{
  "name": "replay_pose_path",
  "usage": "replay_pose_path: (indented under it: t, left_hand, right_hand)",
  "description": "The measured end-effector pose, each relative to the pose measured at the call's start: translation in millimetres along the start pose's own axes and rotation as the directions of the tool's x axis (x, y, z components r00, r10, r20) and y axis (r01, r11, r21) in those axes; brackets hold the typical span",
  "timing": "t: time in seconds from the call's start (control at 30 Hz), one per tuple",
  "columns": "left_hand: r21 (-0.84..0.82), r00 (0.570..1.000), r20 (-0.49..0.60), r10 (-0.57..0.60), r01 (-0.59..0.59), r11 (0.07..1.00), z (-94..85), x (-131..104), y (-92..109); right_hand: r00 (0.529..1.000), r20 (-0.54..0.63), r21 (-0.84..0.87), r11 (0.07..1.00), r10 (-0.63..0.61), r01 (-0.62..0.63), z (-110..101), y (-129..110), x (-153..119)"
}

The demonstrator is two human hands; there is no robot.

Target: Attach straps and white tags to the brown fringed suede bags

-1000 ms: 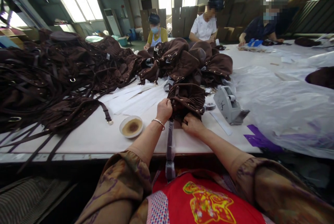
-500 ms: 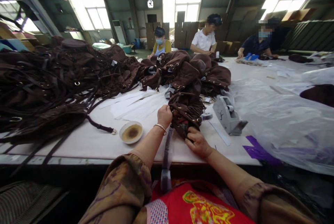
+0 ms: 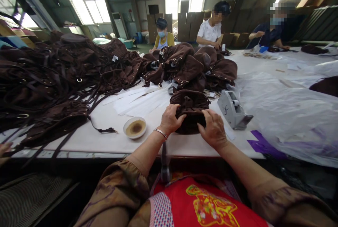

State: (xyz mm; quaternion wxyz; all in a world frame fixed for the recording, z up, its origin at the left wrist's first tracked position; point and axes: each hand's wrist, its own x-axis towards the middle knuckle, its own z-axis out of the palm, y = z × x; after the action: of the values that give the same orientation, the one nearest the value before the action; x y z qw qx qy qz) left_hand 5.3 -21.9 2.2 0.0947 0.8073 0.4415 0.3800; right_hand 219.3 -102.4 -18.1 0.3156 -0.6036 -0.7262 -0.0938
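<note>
A dark brown bag (image 3: 188, 100) with small metal eyelets stands on the white table in front of me, its opening toward me. My left hand (image 3: 171, 118) grips the left side of its rim between thumb and fingers. The right side of the rim is pinched by my right hand (image 3: 213, 128). A wrapped strap (image 3: 165, 160) hangs from the bag over the table's front edge. Just right of the bag stands a grey tape dispenser (image 3: 233, 110).
A shallow bowl (image 3: 134, 127) of brownish stuff sits left of my forearm. Brown bags (image 3: 192, 63) are heaped behind, with a bigger pile (image 3: 71, 65) at left. White strips (image 3: 137, 100) and clear plastic sheeting (image 3: 290, 114) lie around. Three people work across the table; another hand shows at far left.
The bag has been turned and opened up, its rim now spread between my hands. My right hand has moved up and right. A person's hand has appeared at the far left.
</note>
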Motion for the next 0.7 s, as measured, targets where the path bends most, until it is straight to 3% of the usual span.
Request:
replay_pose_path:
  t: [0.13,0.23,0.3,0.47,0.57,0.7]
  left_hand:
    - [0.239,0.993,0.024,-0.116,0.107,0.965,9.3,-26.4,-5.4]
    - [0.327,0.946,0.084,-0.314,0.271,0.905,11.4,-35.2,-16.7]
    - [0.360,0.917,0.158,-0.365,0.291,0.886,9.7,-35.1,-21.5]
    - [0.443,0.945,0.238,-0.224,0.100,0.891,1.2,-28.1,-24.2]
    - [0.467,0.931,0.292,-0.217,0.059,0.882,-5.5,-28.0,-23.9]
    - [0.451,0.941,0.269,-0.206,0.066,0.890,-20.0,-32.8,-6.8]
  right_hand:
    - [0.970,0.067,-0.144,0.965,0.232,-0.221,2.7,23.0,11.9]
    - [0.897,0.171,-0.219,0.904,0.407,-0.368,6.5,38.5,12.9]
    - [0.855,0.266,-0.267,0.886,0.445,-0.378,7.3,43.9,13.1]
    - [0.870,0.337,-0.378,0.898,0.359,-0.224,4.7,42.1,6.5]
    - [0.868,0.372,-0.404,0.899,0.330,-0.169,-2.0,38.6,-4.1]
    - [0.911,0.371,-0.238,0.967,0.180,-0.094,-18.2,33.0,-3.7]
